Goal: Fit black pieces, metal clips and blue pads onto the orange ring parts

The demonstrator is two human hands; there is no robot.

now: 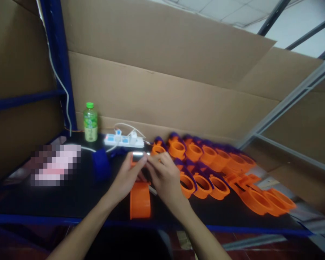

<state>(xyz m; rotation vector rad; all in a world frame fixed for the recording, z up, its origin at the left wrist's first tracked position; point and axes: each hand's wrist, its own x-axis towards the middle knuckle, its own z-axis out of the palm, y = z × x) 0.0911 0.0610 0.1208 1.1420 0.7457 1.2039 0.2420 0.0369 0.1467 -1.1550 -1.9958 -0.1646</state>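
Note:
Both my hands meet over a black worktop [70, 198]. My left hand [127, 177] pinches a small orange part with a shiny metal piece [137, 157] on top. My right hand [164, 177] has its fingers curled on the same part from the right. A flat orange strip [140, 200] lies just below my hands, near the front edge. A thin grey rod [152, 190] pokes out under my right hand.
Rows of several orange rings with purple parts [203, 162] lie to the right. A white power strip [124, 141] and a green drink bottle [90, 122] stand at the back. A blue object [101, 164] sits left of my hands. Cardboard walls enclose the bench.

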